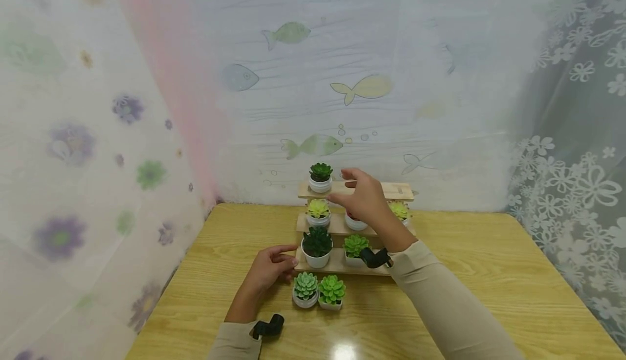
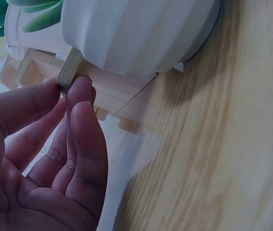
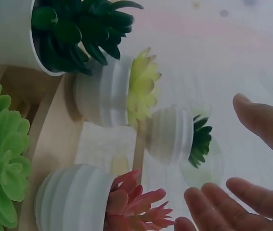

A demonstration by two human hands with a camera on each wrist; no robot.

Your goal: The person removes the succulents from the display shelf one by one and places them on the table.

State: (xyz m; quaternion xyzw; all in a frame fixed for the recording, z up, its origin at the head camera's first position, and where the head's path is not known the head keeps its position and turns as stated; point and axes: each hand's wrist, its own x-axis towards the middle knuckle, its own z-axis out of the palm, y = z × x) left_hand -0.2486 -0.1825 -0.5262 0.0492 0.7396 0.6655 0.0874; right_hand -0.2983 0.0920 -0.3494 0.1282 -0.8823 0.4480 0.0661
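Note:
A three-tier wooden plant stand (image 1: 337,265) holds potted succulents in white pots. At its lower left, my left hand (image 1: 269,266) pinches the end of the bottom board (image 2: 71,68) between thumb and fingers. My right hand (image 1: 364,196) is raised at the top board (image 1: 397,190), fingers spread and holding nothing. Left of those fingers, a small dark green succulent (image 1: 320,178) stands on the top board. In the right wrist view, that succulent (image 3: 175,137) is apart from the fingertips. A red succulent (image 3: 136,202) on the middle tier is partly hidden behind the right hand in the head view.
Yellow-green succulents (image 1: 318,212) sit on the middle tier. The bottom tier carries a larger dark green succulent (image 1: 317,246) and a bright green one (image 1: 355,247). Two more succulents (image 1: 305,289) stand on the wooden table (image 1: 205,300) in front. A fish-patterned curtain (image 1: 313,94) hangs behind.

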